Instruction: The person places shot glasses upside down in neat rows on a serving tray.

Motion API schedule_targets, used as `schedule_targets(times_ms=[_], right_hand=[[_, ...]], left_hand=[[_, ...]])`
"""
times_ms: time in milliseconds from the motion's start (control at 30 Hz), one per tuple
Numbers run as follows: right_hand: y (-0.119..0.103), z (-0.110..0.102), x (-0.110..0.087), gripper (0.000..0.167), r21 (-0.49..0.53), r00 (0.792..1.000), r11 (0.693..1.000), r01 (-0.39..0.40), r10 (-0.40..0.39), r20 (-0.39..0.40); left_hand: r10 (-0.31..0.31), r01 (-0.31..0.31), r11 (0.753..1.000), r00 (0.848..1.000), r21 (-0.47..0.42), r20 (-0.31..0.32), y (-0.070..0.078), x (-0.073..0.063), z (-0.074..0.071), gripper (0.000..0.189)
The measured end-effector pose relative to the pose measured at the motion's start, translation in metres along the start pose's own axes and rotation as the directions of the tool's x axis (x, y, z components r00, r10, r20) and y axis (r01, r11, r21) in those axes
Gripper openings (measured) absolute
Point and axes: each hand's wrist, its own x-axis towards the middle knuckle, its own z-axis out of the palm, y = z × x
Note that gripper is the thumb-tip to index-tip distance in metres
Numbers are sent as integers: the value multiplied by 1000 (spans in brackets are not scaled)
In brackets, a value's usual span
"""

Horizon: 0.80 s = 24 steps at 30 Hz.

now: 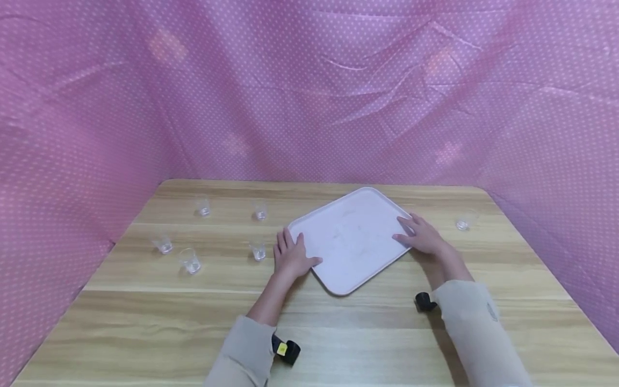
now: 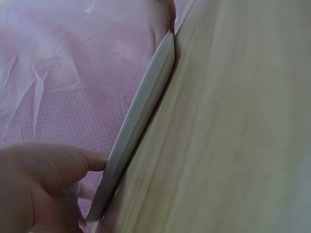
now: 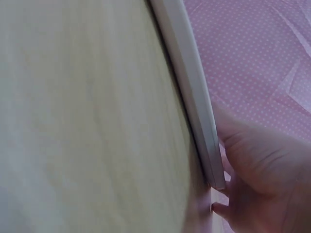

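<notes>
On the wooden table (image 1: 145,322), in the head view, a white tray (image 1: 358,236) lies askew between the left hand (image 1: 292,260) and right hand (image 1: 423,236), both loosely spread, touching its edges. Six clear cups (image 1: 192,263) surround it. The left wrist view shows a thumb against the rim; the right, the hand touching a corner.

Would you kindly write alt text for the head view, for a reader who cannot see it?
A person's bare left grip and right grip touch opposite sides of a white rectangular tray on a pale wood-grain table. Five small clear cups are left of the tray and one cup right of it, before pink dotted fabric.
</notes>
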Motion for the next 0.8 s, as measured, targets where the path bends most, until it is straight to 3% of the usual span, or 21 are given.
schedule_targets(times_ms=[233, 567, 800], right_hand=[[-4, 10, -13, 72, -1, 997, 999, -41, 41, -67], [-17, 24, -31, 70, -86, 974, 986, -145, 127, -189], [-40, 30, -44, 73, -109, 959, 960, -260, 242, -149]], left_hand=[[-25, 25, 999, 1000, -48, 11, 0, 14, -1, 81], [0, 0, 998, 1000, -63, -2, 3, 29, 1, 62], [-1, -3, 997, 998, -75, -55, 0, 41, 4, 53]])
